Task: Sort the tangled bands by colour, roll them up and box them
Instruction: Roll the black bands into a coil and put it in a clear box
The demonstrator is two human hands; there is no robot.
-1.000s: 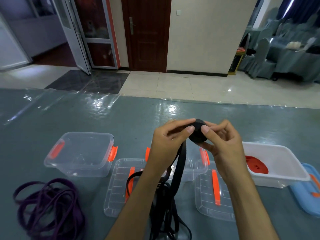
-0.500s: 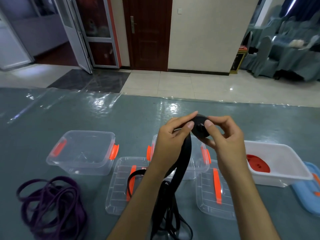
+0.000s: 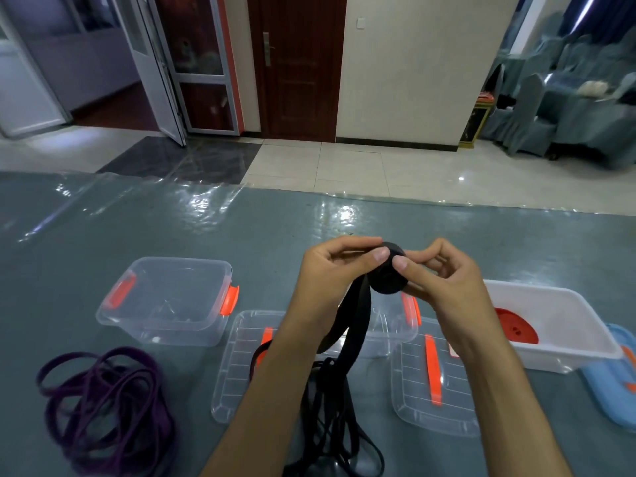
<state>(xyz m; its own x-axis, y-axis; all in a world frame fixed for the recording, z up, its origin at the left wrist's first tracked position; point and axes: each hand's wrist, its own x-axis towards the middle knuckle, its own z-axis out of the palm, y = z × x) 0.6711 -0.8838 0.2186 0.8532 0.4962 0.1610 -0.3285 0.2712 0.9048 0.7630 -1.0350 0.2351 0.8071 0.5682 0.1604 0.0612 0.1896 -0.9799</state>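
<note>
Holding a small black roll (image 3: 387, 275) up in the middle of the frame, both hands pinch it from the two sides. The left hand (image 3: 335, 270) has its thumb and fingers curled on the left edge of the roll. The right hand (image 3: 438, 273) presses its thumb on the front of the roll, with its other fingers curled behind it. So both hands are closed on the roll, not spread wide.

A loose black band (image 3: 356, 325) hangs down from the roll, between the two arms. It runs to a messy black pile (image 3: 330, 407) at the bottom middle of the frame.

A tangle of purple bands (image 3: 106, 407) lies at the lower left, well apart from the hands.

A clear box (image 3: 165, 304) with orange clips stands at the left of the middle. Another clear box (image 3: 395, 328) sits behind the hands and is partly hidden by them. Two clear lids lie flat lower down: one lid (image 3: 241, 366) is under the left arm, and the other lid (image 3: 430, 390) is under the right arm.

At the right, a white box (image 3: 564, 321) holds a red roll (image 3: 514, 327). A blue lid (image 3: 616, 380) lies just beside it at the right edge.

All of it rests on a grey-green table (image 3: 241, 235) with a shiny clear sheet on it.
</note>
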